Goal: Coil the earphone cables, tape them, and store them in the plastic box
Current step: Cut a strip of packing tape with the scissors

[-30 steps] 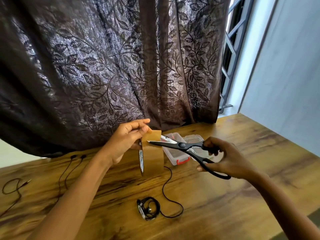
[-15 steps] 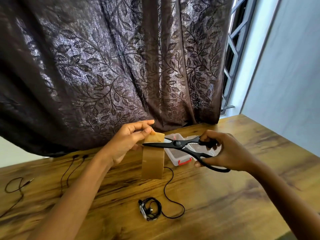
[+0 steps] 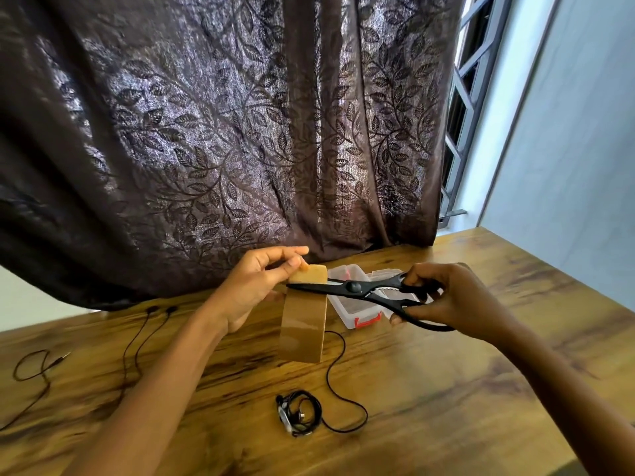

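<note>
The left grip [image 3: 254, 286] pinched the free end of the brown tape [image 3: 302, 324] between thumb and forefinger, above the wooden surface [image 3: 481, 389], with the roll hanging edge-on below it. The right grip [image 3: 457, 300] had its fingers curled through the handles of the black scissors [image 3: 354, 288], whose blades lay nearly closed across the tape just under the pinched end; whether the tape was cut through could not be told. The clear plastic box [image 3: 347, 312] with a red latch stood on the surface just behind the scissors. A coiled earphone [image 3: 299, 415] lay nearer the person, its loose tail curving back towards the tape. An uncoiled earphone cable [image 3: 137, 338] lay at the left, its buds near the dark curtain [image 3: 206, 132].
</note>
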Motion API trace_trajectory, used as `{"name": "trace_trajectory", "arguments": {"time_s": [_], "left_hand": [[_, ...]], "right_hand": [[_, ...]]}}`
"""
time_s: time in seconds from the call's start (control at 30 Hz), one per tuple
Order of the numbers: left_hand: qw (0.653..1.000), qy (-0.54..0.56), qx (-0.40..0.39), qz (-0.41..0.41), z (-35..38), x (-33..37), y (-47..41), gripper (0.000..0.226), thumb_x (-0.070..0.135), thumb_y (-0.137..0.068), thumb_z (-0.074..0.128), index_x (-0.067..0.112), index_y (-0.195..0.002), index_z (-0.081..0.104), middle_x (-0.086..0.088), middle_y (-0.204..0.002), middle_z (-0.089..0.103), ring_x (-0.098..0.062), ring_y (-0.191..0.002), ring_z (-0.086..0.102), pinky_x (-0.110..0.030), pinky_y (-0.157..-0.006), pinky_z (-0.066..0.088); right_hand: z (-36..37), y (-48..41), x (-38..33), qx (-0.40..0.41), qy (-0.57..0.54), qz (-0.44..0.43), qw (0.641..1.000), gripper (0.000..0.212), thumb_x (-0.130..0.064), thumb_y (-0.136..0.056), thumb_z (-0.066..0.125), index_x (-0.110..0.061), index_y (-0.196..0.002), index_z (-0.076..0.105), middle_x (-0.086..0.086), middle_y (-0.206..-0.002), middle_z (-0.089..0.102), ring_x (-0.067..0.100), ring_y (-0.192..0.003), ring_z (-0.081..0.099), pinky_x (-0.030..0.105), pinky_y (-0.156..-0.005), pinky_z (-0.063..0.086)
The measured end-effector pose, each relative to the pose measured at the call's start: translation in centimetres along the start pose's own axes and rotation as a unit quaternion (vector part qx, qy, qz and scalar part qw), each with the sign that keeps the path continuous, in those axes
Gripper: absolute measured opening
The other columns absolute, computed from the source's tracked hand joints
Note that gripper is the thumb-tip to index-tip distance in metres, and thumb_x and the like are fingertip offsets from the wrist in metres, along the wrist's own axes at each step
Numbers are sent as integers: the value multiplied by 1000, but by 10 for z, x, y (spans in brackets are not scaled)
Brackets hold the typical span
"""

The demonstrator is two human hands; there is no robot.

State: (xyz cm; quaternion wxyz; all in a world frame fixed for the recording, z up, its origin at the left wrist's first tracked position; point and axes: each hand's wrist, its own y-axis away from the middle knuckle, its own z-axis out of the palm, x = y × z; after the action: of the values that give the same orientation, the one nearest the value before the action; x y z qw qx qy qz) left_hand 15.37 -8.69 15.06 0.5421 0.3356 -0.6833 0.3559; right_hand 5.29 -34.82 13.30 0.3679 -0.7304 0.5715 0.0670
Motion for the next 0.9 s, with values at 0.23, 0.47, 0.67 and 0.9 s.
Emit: {"name": "trace_trajectory", "arguments": {"time_s": [0.23, 0.47, 0.67, 0.9], "left_hand": [[998, 52, 9, -16, 0, -1, 2, 22, 21, -92, 48, 19, -74, 60, 7, -119, 65, -15, -78, 70, -35, -60, 50], [993, 81, 79, -10, 4, -2, 3, 20, 17, -95, 44, 17, -79, 55, 2, -93, 65, -7, -57, 66, -19, -40, 48], [989, 97, 108, -2, 6, -7, -2, 17, 15, -97, 41, 14, -82, 50, -3, -95, 64, -26, -74, 72, -34, -51, 56], [988, 71, 136, 24, 9, -15, -4, 21, 20, -96, 43, 19, -79, 53, -13, -99, 59, -25, -76, 72, -30, -49, 57]], "right_hand": [[3, 5, 4, 11, 34, 10, 999, 23, -26, -62, 84, -17, -70, 65, -9, -63, 61, 9, -58, 49, 25, -53, 42], [15, 16, 2, 32, -7, 13, 999, 32, -21, -58, 88, -19, -74, 60, -20, -66, 55, 5, -55, 43, 10, -49, 31], [32, 24, -4, 118, -145, 63, 980, 40, -32, -55, 88, -11, -70, 58, -9, -62, 50, 2, -52, 39, 9, -48, 28], [54, 42, 22, 205, -122, 259, 936, 25, -24, -62, 85, -17, -75, 65, -7, -66, 65, -3, -55, 56, 5, -48, 39]]}}
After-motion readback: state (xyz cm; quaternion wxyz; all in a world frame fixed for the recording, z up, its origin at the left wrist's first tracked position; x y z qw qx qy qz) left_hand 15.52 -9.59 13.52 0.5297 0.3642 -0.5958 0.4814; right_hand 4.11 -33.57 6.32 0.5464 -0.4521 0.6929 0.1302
